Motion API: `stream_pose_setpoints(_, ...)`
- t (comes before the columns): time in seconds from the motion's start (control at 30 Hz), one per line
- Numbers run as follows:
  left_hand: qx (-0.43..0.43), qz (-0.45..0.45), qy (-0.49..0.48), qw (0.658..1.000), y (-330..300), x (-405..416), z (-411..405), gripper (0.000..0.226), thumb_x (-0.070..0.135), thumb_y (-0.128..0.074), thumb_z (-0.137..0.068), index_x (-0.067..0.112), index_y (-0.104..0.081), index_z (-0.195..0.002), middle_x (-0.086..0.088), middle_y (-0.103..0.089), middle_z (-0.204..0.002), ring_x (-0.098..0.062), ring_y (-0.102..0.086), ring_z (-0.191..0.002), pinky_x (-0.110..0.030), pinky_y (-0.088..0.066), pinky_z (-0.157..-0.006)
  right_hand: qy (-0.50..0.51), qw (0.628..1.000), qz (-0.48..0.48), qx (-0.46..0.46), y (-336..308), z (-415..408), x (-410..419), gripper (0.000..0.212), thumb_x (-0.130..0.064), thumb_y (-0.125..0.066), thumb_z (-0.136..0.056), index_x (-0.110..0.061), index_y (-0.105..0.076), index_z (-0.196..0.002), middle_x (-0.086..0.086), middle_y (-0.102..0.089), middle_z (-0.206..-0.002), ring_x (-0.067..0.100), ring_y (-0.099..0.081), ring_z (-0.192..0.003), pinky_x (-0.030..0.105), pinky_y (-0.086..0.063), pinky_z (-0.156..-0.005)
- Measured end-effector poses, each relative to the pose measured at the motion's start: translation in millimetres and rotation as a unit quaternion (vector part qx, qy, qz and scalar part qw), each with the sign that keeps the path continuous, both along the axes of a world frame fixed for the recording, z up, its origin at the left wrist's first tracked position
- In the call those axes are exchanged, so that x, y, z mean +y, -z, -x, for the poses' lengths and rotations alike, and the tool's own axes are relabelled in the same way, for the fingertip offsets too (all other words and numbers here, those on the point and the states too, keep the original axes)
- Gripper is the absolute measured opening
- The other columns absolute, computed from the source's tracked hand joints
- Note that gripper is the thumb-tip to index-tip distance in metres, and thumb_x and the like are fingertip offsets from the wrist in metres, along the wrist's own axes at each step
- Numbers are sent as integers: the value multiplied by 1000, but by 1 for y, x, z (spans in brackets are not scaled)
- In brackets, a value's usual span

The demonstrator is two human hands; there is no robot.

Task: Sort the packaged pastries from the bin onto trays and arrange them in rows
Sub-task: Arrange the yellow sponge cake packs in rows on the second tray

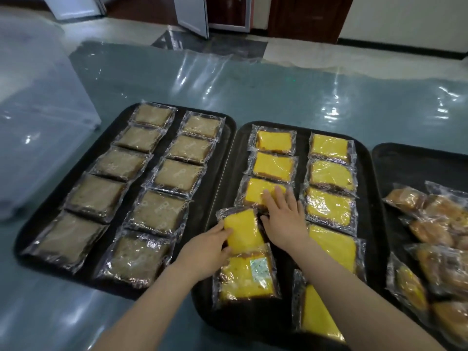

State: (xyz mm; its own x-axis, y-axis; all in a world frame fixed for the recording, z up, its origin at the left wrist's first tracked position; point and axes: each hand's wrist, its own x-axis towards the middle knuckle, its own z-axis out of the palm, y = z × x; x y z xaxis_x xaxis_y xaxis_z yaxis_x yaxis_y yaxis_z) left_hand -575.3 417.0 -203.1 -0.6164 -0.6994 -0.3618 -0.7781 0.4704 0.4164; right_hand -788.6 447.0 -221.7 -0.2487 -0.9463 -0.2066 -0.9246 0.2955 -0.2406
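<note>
Three black trays lie side by side on a table. The left tray (222,148) holds two rows of wrapped brown cake slices (174,177). The middle tray (301,158) holds two rows of wrapped yellow cake slices (329,148). My left hand (205,252) grips the left edge of a tilted yellow slice (243,230) in the left row. My right hand (283,219) lies flat with fingers spread on the yellow slice above it (253,191), touching the tilted slice's right side. The right tray (405,163) carries a loose pile of wrapped golden pastries (440,224).
A clear plastic bin (38,127) stands at the table's left, behind the brown-slice tray. The table (278,97) is covered in shiny clear film. Beyond its far edge are a tiled floor and open cabinet doors (192,13).
</note>
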Motion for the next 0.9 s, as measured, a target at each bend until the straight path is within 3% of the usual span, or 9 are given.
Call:
stream_pose_setpoints(0.07, -5, 2, -8, 1000, 1, 6, 1, 54, 38, -43, -96, 28, -26, -147, 5, -9, -158, -18, -42, -131, -33, -40, -102, -22, 998, 50, -3, -5, -1, 10, 51, -30, -40, -100, -28, -25, -149, 3, -9, -161, 28, 3, -148, 46, -6, -117)
stream_pose_setpoints(0.13, -5, 5, -10, 1000, 1, 10, 3, 55, 37, -42, -97, 26, -25, -147, 3, -9, -158, -20, -39, -133, -34, -40, -102, -65, 992, 103, -23, -10, -4, 22, 38, -25, -47, -97, -25, -50, -135, 3, -38, -147, 28, -26, -139, 40, -28, -110)
stream_pose_setpoints(0.23, -13, 11, -5, 1000, 0, 16, 3, 57, 41, -43, -96, 25, -26, -147, 1, -14, -158, -21, -36, -135, -34, -37, -102, -62, 994, 62, -65, -13, -13, 40, 36, -39, -54, -94, -26, -57, -128, -5, -52, -126, 20, -45, -121, 31, -41, -96)
stream_pose_setpoints(0.4, -28, 19, 0, 999, -2, 25, 0, 61, 49, -42, -94, 24, -25, -147, -2, -19, -156, -24, -37, -133, -36, -37, -102, -25, 998, 0, -53, -9, -33, 51, 70, -54, -60, -86, -26, -36, -145, -4, -45, -140, 20, -41, -128, 36, -42, -99)
stream_pose_setpoints(0.57, -14, -21, -24, 999, 3, 46, -9, 82, 59, -53, -85, 28, -14, -150, 1, 0, -159, -23, -25, -139, -35, -33, -105, -44, 996, 2, -76, -7, -42, 47, 63, -26, -58, -93, -32, -29, -148, -5, -29, -156, 22, -23, -142, 46, -26, -111)
stream_pose_setpoints(0.7, 37, -14, -57, 998, 5, 57, -20, 92, 48, -70, -77, 30, -14, -148, 5, -11, -157, -21, -30, -136, -38, -33, -109, -45, 995, 88, 13, -7, -42, 52, 66, -4, -58, -87, -33, -39, -143, -1, -26, -157, 23, -15, -145, 45, -16, -115)
stream_pose_setpoints(0.77, 75, -30, -100, 992, 5, 59, -23, 91, 41, -74, -75, 34, -17, -146, 5, -34, -146, -16, -50, -119, -36, -44, -98, -45, 993, 108, 2, -6, -41, 59, 52, -13, -55, -92, -32, -47, -139, 0, -35, -152, 23, -24, -141, 43, -24, -111)
stream_pose_setpoints(0.83, 104, -53, -140, 983, 5, 63, -24, 91, 34, -76, -74, 38, -18, -144, 8, -56, -117, -6, -58, -92, -28, -49, -82, -102, 989, 102, -23, -5, -45, 65, 42, -24, -51, -96, -32, -50, -137, -1, -39, -149, 23, -28, -138, 44, -29, -107)
stream_pose_setpoints(0.9, 129, -76, -177, 973, 7, 67, -22, 92, 25, -78, -74, 36, -18, -143, 10, -59, -86, -3, -58, -75, -24, -49, -71, -169, 983, 59, -31, -4, -50, 67, 41, -29, -45, -99, -35, -45, -140, -1, -33, -153, 25, -24, -140, 46, -29, -108)
